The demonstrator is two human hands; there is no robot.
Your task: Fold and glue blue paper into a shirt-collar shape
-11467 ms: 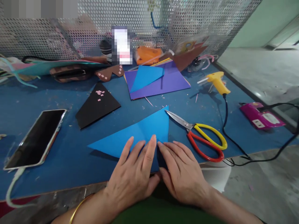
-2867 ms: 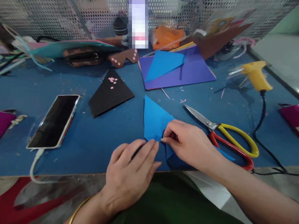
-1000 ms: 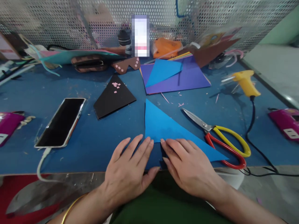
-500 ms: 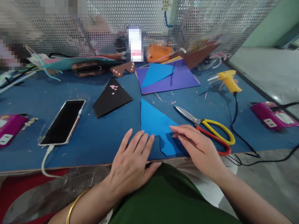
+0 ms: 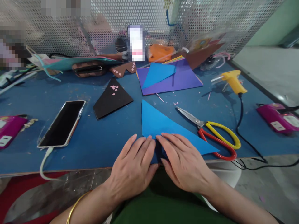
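A blue paper triangle [image 5: 161, 124] lies flat near the front edge of the blue table [image 5: 98, 143], one corner pointing away from me and a long corner pointing right. My left hand [image 5: 134, 166] rests flat with its fingers stretched out on the paper's near left part. Beside it, my right hand [image 5: 182, 160] also lies flat, fingers spread, pressing the paper's near edge. The fingertips of both hands nearly meet at the middle. Neither hand grips anything.
Red-and-yellow scissors [image 5: 210, 132] lie just right of the paper. A yellow glue gun [image 5: 232, 81] with a black cord, a magenta power strip [image 5: 277, 118], a phone [image 5: 62, 123], a black paper triangle [image 5: 112, 98] and purple sheets [image 5: 173, 79] surround it. A mesh screen [image 5: 93, 25] closes the back.
Half a second ago the right part of the paper was folded over under my right hand; now it lies spread out to the right and both hands press flat on it.
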